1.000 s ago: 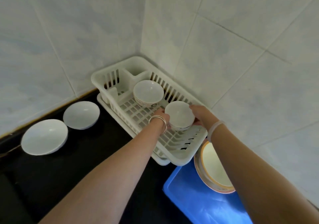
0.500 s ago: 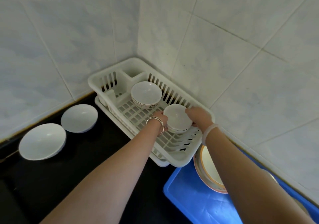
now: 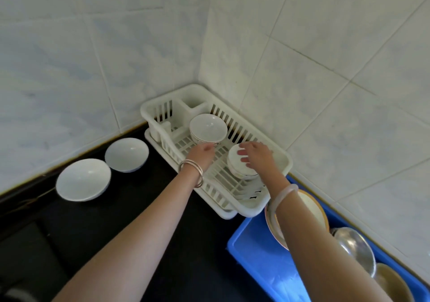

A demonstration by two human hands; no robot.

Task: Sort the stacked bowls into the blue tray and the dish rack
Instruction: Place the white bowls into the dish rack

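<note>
A white dish rack [image 3: 282,162] stands in the tiled corner. At its back sits a white bowl [image 3: 207,127], upright, seemingly a stack of two. Nearer the front, a smaller white bowl [image 3: 239,169] leans on its side in the rack's slots. My right hand [image 3: 258,159] hovers over this bowl with fingers spread, fingertips at its rim. My left hand [image 3: 201,154] is beside it, loosely curled at the foot of the back bowl and holding nothing. The blue tray [image 3: 256,255] lies at the lower right.
In the blue tray an orange-rimmed plate [image 3: 314,211] leans, with two metal bowls [image 3: 356,248] behind it. Two wide white bowls [image 3: 83,179] [image 3: 126,154] sit on the black counter [image 3: 69,232] to the left. Tiled walls close in the back and the right.
Both hands lowered the small bowl into the rack's front slots and let go. It now leans on its side, and my left hand has drawn away to the left.
</note>
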